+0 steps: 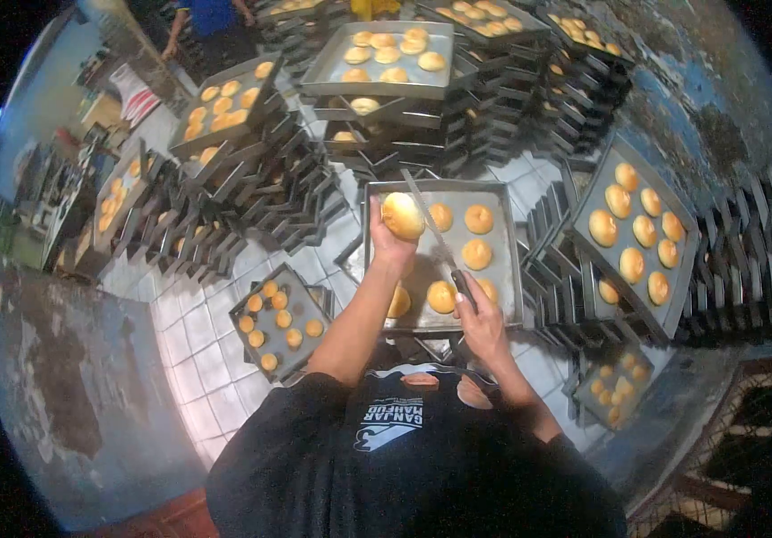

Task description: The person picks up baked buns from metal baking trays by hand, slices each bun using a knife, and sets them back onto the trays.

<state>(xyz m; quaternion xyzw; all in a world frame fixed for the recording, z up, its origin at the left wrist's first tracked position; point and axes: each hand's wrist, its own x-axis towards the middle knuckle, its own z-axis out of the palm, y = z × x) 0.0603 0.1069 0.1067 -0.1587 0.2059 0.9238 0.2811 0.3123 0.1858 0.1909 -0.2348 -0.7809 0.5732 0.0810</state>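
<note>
In my left hand [392, 244] is a round golden bun [403, 215], held up over the far left corner of a metal baking tray [513, 269]. My right hand [483, 321] grips the dark handle of a long bread knife [431, 220]. Its blade points away from me and slants to the left, close along the right side of the held bun; whether it touches cannot be told. Several more buns, among them one bun [477, 254] on the right, lie in the tray beneath my hands. My forearms partly hide the tray's near side.
Tall zigzag stacks of trays stand around me, with buns on the top trays, such as the back tray [314, 82] and the right tray [583, 235]. A lower tray [256, 354] of buns sits left on the tiled floor [198, 332]. A person [215, 18] stands far left.
</note>
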